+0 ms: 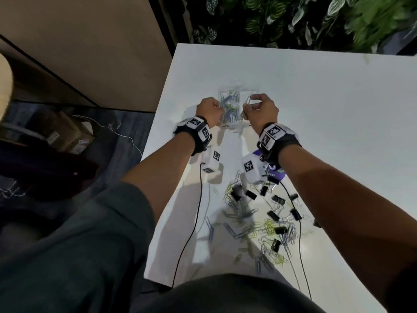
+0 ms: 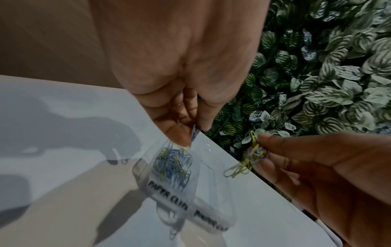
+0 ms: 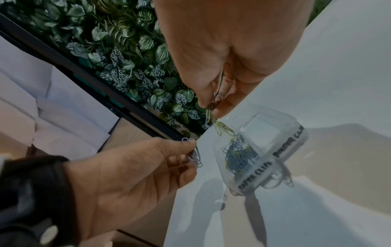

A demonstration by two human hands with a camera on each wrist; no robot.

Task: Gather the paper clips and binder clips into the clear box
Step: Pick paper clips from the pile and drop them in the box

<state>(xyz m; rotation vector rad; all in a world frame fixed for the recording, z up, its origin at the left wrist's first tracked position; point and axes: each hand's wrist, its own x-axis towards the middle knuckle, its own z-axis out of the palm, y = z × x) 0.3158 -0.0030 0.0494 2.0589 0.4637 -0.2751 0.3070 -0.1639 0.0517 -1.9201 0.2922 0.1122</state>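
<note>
A clear two-compartment box sits on the white table, labelled for paper clips and binder clips. Its paper-clip side holds a heap of blue and yellow clips. My left hand hovers over that side, pinching a few blue paper clips. My right hand hovers beside it, pinching a bunch of yellow and blue paper clips. Many paper clips and black binder clips lie scattered near me.
The white table ends at a wall of green leaves at the back. Its left edge drops to the floor with a cardboard box. Black cables from the wrist cameras trail across the table. A purple object lies under my right wrist.
</note>
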